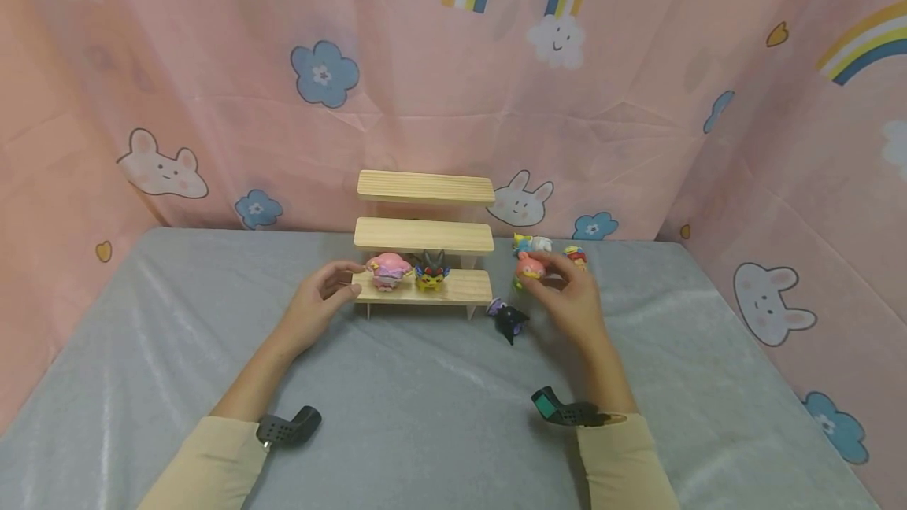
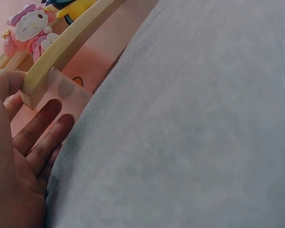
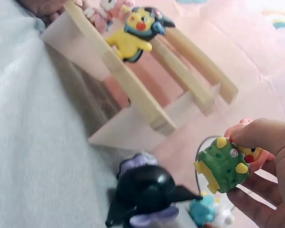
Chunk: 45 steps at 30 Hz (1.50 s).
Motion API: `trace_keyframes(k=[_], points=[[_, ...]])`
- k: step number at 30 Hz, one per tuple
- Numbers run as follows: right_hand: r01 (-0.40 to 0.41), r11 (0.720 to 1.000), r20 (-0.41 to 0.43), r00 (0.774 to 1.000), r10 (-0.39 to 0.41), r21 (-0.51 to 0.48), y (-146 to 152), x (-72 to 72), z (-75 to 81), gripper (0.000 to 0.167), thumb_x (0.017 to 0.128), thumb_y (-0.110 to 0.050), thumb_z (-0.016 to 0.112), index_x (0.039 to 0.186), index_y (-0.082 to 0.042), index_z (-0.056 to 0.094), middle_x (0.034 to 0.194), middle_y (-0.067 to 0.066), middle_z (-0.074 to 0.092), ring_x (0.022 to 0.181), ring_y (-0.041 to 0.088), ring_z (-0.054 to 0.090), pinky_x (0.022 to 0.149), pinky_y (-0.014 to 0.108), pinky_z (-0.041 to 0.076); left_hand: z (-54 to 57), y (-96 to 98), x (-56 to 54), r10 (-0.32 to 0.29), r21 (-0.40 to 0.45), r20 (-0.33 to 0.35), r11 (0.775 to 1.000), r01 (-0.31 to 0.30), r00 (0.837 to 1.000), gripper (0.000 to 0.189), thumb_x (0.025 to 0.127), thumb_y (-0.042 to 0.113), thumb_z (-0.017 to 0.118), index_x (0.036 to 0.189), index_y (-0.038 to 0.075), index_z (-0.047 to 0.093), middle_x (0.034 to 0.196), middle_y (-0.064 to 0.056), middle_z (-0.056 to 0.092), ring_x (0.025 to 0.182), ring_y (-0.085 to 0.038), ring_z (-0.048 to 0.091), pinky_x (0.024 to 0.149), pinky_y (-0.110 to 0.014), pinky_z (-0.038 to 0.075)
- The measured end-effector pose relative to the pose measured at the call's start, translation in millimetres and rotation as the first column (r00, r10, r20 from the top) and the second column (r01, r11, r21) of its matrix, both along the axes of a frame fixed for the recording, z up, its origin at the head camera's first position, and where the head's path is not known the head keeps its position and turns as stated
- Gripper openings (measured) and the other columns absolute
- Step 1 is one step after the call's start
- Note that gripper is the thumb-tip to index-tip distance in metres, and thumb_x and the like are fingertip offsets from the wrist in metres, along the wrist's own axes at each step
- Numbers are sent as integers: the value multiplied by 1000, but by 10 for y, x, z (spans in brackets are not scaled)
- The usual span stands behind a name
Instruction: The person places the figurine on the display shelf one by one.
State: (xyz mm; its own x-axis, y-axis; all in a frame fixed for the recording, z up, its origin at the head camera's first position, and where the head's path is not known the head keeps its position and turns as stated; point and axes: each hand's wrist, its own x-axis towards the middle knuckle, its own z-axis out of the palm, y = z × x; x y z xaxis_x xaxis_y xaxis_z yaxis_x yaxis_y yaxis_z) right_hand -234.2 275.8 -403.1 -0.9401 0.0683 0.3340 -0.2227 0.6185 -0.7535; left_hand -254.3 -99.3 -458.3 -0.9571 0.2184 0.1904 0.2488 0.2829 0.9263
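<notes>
My right hand [image 1: 572, 301] pinches the small toy [image 3: 223, 164], probably light, stiff and smooth; its round body seems best to hold. My left hand [image 1: 320, 299] grips the shelf [image 1: 464, 286] at its end.

Your head camera looks forward and down from farthest back, taking in your left hand [image 1: 320, 299], right hand [image 1: 574, 296] and the whole wooden stand [image 1: 423, 234]. Your left-wrist camera sits close and tilted at the stand's left end, gray cloth [image 2: 180, 133] filling most of its view; your right-wrist camera, also tilted, faces across from the right end. All three share the lowest shelf [image 1: 466, 287].
</notes>
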Motion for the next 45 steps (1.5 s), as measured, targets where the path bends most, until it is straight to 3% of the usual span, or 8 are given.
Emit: trace_keyframes(k=[5, 9, 13, 17, 20, 28, 38, 45], points=[[-43, 999, -37, 998, 43, 6, -87, 28, 84, 38, 89, -12, 77, 126, -6, 68, 120, 14, 70, 103, 17, 61, 89, 27, 56, -4, 6, 1, -3, 7, 0, 1000, 3, 1000, 33, 102, 20, 60, 131, 4, 59, 132, -17, 64, 124, -27, 57, 107, -46, 45], [-81, 997, -47, 996, 80, -7, -159, 33, 105, 39, 89, -11, 78, 126, -6, 68, 120, 14, 70, 102, 18, 61, 90, 36, 58, -13, 4, 4, -3, 5, 1, 1000, 3, 1000, 34, 102, 20, 59, 132, 4, 59, 132, -18, 64, 125, -29, 57, 107, -50, 44], [-122, 992, -41, 992, 121, -30, -242, 45, 113, 39, 89, -11, 77, 127, -6, 68, 122, 14, 68, 106, 21, 60, 94, 49, 57, -21, 1, 3, 0, -3, 2, 1000, 0, 1000, 34, 102, 21, 59, 132, 6, 59, 131, -17, 65, 123, -27, 57, 105, -40, 46], [-163, 986, -57, 985, 161, -30, -325, 46, 99, 38, 89, -9, 76, 127, -5, 67, 122, 15, 68, 108, 23, 61, 93, 45, 57, -19, 0, 2, 1, -5, 4, 1000, -1, 1000, 33, 102, 21, 59, 132, 6, 59, 131, -16, 65, 121, -24, 57, 100, -26, 46], [-192, 981, -71, 979, 189, -37, -376, 24, 72, 38, 89, -7, 76, 126, -4, 68, 122, 15, 69, 109, 24, 63, 92, 43, 58, -9, -3, 3, 0, -3, 2, 1000, 0, 1000, 33, 102, 21, 59, 132, 7, 59, 131, -16, 65, 120, -23, 57, 98, -22, 46], [-211, 975, -110, 973, 202, -76, -484, 2, 28, 35, 88, -5, 76, 123, -4, 69, 124, 12, 69, 111, 20, 63, 92, 33, 58, 15, -5, 15, 6, -7, 2, 1000, -6, 1000, 33, 102, 21, 59, 132, 6, 59, 131, -15, 65, 121, -23, 57, 98, -20, 45], [-221, 967, -113, 972, 207, -127, -604, 22, 0, 36, 89, -5, 76, 124, -5, 69, 133, 12, 63, 124, 26, 61, 101, 37, 54, 26, 4, 24, 7, -8, 5, 1000, -7, 1000, 34, 102, 21, 59, 132, 6, 59, 132, -17, 65, 124, -26, 57, 99, -20, 45], [-243, 961, -115, 967, 229, -131, -591, 31, -7, 37, 87, -6, 78, 124, -6, 70, 132, 12, 63, 126, 25, 59, 100, 39, 55, 19, 8, 25, 8, -10, 7, 1000, -8, 1000, 34, 102, 21, 58, 132, 6, 59, 131, -17, 64, 123, -26, 56, 98, -19, 45]])
